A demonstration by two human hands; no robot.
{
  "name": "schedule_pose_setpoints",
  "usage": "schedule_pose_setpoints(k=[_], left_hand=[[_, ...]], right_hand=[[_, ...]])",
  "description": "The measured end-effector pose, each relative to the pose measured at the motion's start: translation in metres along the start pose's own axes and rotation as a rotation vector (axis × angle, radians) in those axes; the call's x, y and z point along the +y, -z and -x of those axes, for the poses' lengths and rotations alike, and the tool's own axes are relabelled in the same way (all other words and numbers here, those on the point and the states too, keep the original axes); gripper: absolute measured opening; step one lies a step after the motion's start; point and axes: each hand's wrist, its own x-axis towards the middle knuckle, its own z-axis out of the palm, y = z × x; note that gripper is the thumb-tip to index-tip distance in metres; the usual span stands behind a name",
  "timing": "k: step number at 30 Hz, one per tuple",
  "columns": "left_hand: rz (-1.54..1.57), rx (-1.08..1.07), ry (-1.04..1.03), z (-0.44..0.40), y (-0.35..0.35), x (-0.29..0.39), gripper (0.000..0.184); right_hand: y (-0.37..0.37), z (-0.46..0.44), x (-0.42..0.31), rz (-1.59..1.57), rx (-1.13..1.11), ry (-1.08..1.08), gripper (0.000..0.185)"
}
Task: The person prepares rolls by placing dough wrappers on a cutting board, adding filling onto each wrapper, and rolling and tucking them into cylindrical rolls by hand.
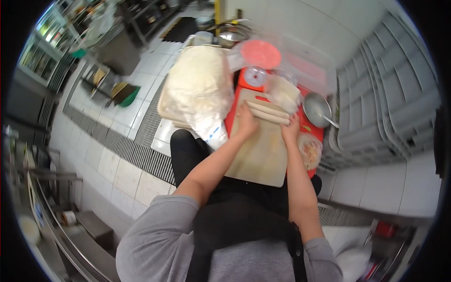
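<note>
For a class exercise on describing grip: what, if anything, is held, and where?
The left hand and right hand are at opposite ends of the pale rolls over the cutting board; whether they grip or merely touch cannot be told.

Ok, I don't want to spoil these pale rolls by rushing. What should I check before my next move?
1. Pale rolls lying side by side over the cutting board: ok.
2. Left hand at one end of the rolls, right hand at the other: ok.
3. Part of the board nearest you free of other things: ok.
4. Metal bowl beside the board, not on it: ok.
5. Rolls of even thickness: cannot tell, the hands cover their ends.
6. Reading on the scale: cannot tell, the dial is too small.
</note>
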Motion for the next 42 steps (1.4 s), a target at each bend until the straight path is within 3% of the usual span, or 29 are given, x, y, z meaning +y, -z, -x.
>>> schedule_pose_setpoints(k=[1, 3, 6, 8, 10, 12, 13, 15, 17, 19, 21, 22, 24, 26, 29, 30, 32, 34, 36, 38, 40, 42], left_hand=[[-0.001, 0.052, 0.027, -0.004, 0.003, 0.005, 0.100], [0.019, -0.111, 0.122, -0.006, 0.018, 0.021, 0.105], [0.001, -0.110, 0.148, -0.006, 0.054, 0.049, 0.111], [0.041, -0.162, 0.124, -0.012, 0.046, 0.044, 0.113], [0.073, -0.228, 0.093, -0.007, 0.046, 0.048, 0.116], [-0.154, -0.072, -0.135, 0.003, 0.055, 0.063, 0.095], [-0.157, -0.080, -0.139, 0.000, 0.069, 0.071, 0.095], [0.215, -0.040, -0.371, -0.015, 0.114, 0.079, 0.062], [0.219, -0.067, -0.105, -0.045, 0.163, 0.080, 0.033], [-0.066, 0.107, -0.085, -0.081, 0.182, 0.043, 0.028], [-0.375, 0.206, -0.449, -0.108, 0.193, -0.012, 0.027], [-0.382, 0.184, -0.466, -0.115, 0.203, -0.017, 0.027], [-0.361, -0.093, -0.445, -0.121, 0.217, -0.022, 0.032], [-0.337, -0.104, -0.460, -0.133, 0.216, -0.030, 0.032], [-0.028, -0.135, -0.199, -0.156, 0.222, -0.048, 0.031], [0.108, -0.235, -0.025, -0.158, 0.236, -0.038, 0.031], [0.511, -0.133, 0.141, -0.168, 0.253, -0.037, 0.029], [0.670, -0.051, 0.210, -0.192, 0.273, -0.040, 0.026], [0.632, 0.044, 0.050, -0.219, 0.301, -0.033, 0.025], [0.393, 0.093, -0.021, -0.242, 0.345, -0.003, 0.025], [0.367, 0.128, -0.124, -0.262, 0.380, 0.033, 0.029], [0.398, 0.115, -0.356, -0.288, 0.404, 0.060, 0.030]], right_hand=[[0.000, 0.001, 0.001, -0.011, -0.005, 0.015, 0.084], [-0.002, 0.007, 0.002, -0.009, -0.042, 0.053, 0.083], [0.004, 0.011, -0.007, -0.195, -0.010, 0.064, 0.079], [0.009, 0.031, -0.038, 0.246, 0.082, 0.185, 0.082], [0.009, 0.051, -0.059, 0.280, 0.126, 0.240, 0.083], [0.006, 0.071, -0.080, 0.307, 0.174, 0.288, 0.084], [0.007, 0.083, -0.090, 0.273, 0.143, 0.343, 0.082], [0.007, 0.105, -0.102, 0.237, 0.123, 0.379, 0.081], [0.007, 0.124, -0.107, 0.214, 0.089, 0.390, 0.077], [0.005, 0.139, -0.105, 0.199, 0.087, 0.380, 0.075], [0.005, 0.150, -0.106, 0.180, 0.091, 0.363, 0.073], [0.005, 0.152, -0.109, 0.159, 0.074, 0.370, 0.071], [0.003, 0.160, -0.112, 0.126, 0.071, 0.340, 0.069], [0.004, 0.157, -0.113, 0.114, 0.078, 0.352, 0.066], [0.007, 0.151, -0.114, 0.114, 0.098, 0.350, 0.065], [0.010, 0.150, -0.114, 0.121, 0.097, 0.354, 0.065], [0.010, 0.147, -0.118, 0.141, 0.099, 0.361, 0.064], [0.012, 0.145, -0.122, 0.147, 0.099, 0.372, 0.063], [0.013, 0.144, -0.126, 0.152, 0.101, 0.378, 0.062], [0.013, 0.144, -0.132, 0.132, 0.091, 0.382, 0.061], [0.012, 0.142, -0.136, 0.126, 0.070, 0.398, 0.061], [0.005, 0.132, -0.145, 0.109, 0.046, 0.422, 0.061]])
